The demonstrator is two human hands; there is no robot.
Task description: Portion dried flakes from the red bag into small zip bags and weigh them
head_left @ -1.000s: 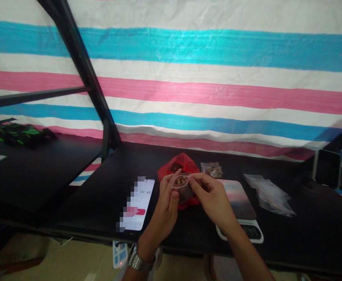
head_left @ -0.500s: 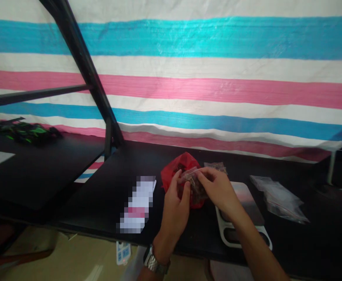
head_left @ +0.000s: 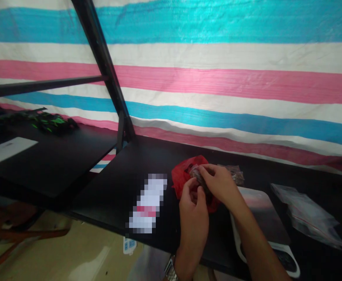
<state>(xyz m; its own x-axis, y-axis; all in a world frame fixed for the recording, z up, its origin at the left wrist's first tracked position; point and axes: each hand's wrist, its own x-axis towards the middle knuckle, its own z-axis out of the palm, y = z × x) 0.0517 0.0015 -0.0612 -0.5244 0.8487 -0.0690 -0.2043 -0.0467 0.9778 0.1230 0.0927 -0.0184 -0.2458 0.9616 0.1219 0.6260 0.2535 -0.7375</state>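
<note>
Small clear bag (head_left: pixel 197 173) now crumpled, pinched by right hand (head_left: pixel 220 185) over red plastic bag (head_left: pixel 180 175); left hand (head_left: pixel 193 220) curled below, grip unclear.

a silver wristwatch (head_left: pixel 171 270) with a metal link band sits on the wrist just below the left grip (head_left: pixel 193 222), its face hidden and its band cut off by the bottom edge of the view. both grips are bare, and a bare forearm (head_left: pixel 257 242) runs back from the right grip (head_left: pixel 221 185).
</note>
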